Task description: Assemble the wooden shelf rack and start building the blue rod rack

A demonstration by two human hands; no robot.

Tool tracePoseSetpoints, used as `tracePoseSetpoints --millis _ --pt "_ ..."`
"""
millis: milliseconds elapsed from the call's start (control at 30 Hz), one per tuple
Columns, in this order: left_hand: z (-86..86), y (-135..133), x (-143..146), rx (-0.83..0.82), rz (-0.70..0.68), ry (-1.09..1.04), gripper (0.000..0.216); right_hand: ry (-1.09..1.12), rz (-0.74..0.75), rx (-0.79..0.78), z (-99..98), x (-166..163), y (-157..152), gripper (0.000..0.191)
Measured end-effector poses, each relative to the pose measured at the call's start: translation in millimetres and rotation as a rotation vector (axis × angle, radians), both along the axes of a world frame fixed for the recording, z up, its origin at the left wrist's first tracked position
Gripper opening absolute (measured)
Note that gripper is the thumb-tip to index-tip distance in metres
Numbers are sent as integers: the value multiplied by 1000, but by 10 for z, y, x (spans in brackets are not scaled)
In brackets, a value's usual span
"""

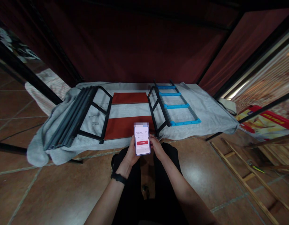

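Just below the middle of the frame, a slim rectangular smartphone with a lit white screen is held in both hands. Its long axis runs up and down the frame. The top end points toward the upper edge of the frame and the screen faces the camera, showing a row of timer digits above a red bar.

The left hand cups the phone's lower left edge, with its fingers curled behind the phone and gripping it. A black band sits on that wrist. The right hand closes on the lower right edge, its fingers bent around the side of the phone.

Past the phone's top end, a wrinkled grey cloth is spread on the brown tiled floor, across the centre of the frame. Two flat reddish-brown boards lie on it side by side, their long sides running left to right. A black metal frame lies left of them, and a bundle of grey metal bars lies further left. Right of the boards lies a black ladder-like frame with blue crossbars. At lower right, a pale wooden frame rests on the floor.
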State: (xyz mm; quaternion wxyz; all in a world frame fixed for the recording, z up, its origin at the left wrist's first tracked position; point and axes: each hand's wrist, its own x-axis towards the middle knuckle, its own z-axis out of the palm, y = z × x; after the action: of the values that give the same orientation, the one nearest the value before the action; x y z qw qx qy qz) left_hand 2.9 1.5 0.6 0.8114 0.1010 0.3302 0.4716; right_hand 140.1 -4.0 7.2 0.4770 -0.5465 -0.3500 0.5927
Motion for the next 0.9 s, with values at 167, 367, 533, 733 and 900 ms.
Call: tracePoseSetpoints --millis 167,367,533,733,900 --pt "-37 -9 -9 43 -11 -31 59 -13 20 2 -107 23 25 43" --pt "-92 1 -3 59 12 -30 59 36 18 17 -183 14 58 51" --pt "-65 1 9 49 30 9 56 89 35 120 -155 -3 69 48" --pt "-37 -9 17 60 35 5 56 86 25 162 -146 10 68 47" --pt "-47 -8 11 60 29 -28 54 76 36 174 -148 27 61 45"
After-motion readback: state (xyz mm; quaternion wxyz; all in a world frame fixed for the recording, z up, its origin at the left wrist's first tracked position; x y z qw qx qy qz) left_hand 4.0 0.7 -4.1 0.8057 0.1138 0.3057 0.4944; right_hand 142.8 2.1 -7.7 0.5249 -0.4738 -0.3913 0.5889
